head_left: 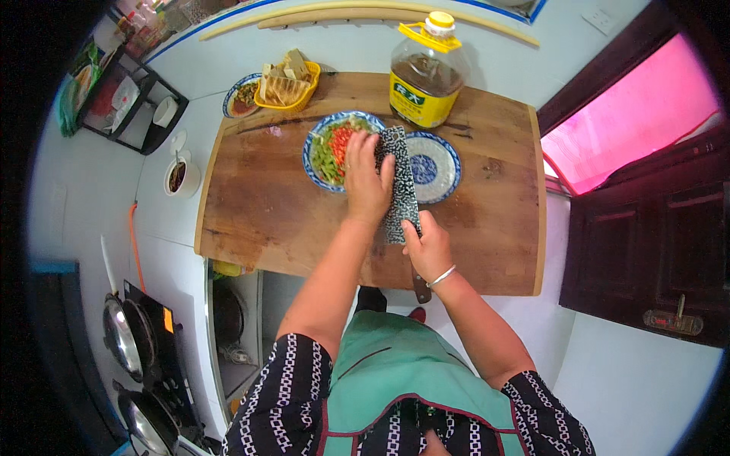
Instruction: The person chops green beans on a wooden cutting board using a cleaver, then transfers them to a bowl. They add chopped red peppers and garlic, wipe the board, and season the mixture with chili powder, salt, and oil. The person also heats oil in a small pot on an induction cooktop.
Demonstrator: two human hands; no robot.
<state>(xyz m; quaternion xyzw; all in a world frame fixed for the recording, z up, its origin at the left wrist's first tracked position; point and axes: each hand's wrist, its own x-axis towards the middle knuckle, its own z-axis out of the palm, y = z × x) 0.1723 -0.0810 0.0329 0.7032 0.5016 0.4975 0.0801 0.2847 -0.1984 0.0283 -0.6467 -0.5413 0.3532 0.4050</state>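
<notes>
In my right hand (430,247) is a cleaver with a black-and-white speckled blade (401,194); its brown handle (420,289) sticks out below my grip. The blade stands between two blue-rimmed plates and partly covers both. My left hand (366,178) has its fingers stretched out along the blade's left side, thumb against it. Under those fingers, a plate (307,161) bears chopped green vegetable pieces (325,162) and chopped red pieces (340,139). To the right is a plate with a blue patterned centre (435,169), its left part hidden by the blade.
A big oil bottle (427,80) stands at the back of the wooden table (258,205). Beside it at the back left are a yellow basket (293,99) of tan slabs and a bowl (243,96). A white pot (182,180) with a spoon and pans (125,334) are further left.
</notes>
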